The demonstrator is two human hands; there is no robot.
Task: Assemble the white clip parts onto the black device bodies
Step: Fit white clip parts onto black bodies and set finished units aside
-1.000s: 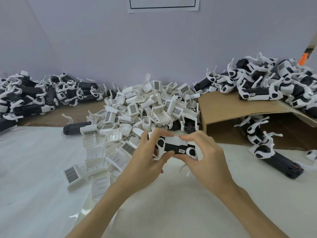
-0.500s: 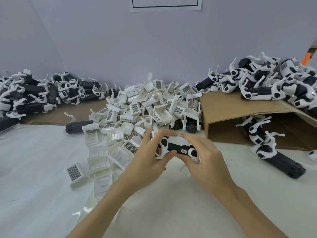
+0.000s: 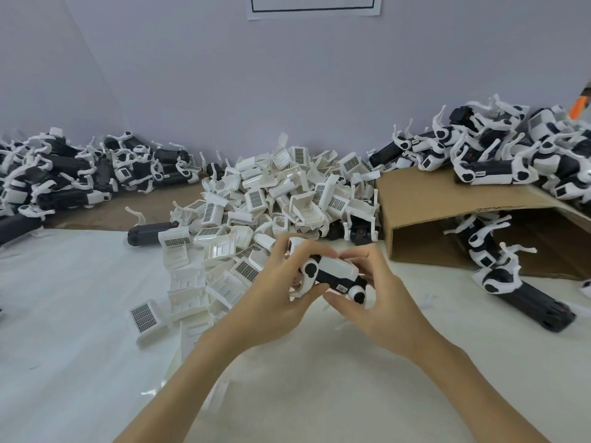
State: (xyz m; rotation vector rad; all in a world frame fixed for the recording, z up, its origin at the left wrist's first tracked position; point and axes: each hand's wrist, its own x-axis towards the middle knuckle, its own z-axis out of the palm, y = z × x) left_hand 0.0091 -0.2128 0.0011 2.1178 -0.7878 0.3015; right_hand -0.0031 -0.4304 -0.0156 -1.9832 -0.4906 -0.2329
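Both hands, left [image 3: 275, 302] and right [image 3: 380, 302], gripped 1 rigid black plastic device body [image 3: 335, 278]; its white clip [image 3: 335, 265] appeared light, probably brittle; hold the ends.

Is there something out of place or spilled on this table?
Yes. One black device lies alone at the left edge of the white clip pile, apart from the other heaps. Several clips have slid loose onto the white table.

White clip parts [image 3: 275, 199]: matt moulded plastic. Black device bodies [image 3: 534, 302]: smooth dark plastic, slight sheen. Box [image 3: 425, 199]: rough brown cardboard. Bench [image 3: 80, 314]: smooth, glossy white sheet.
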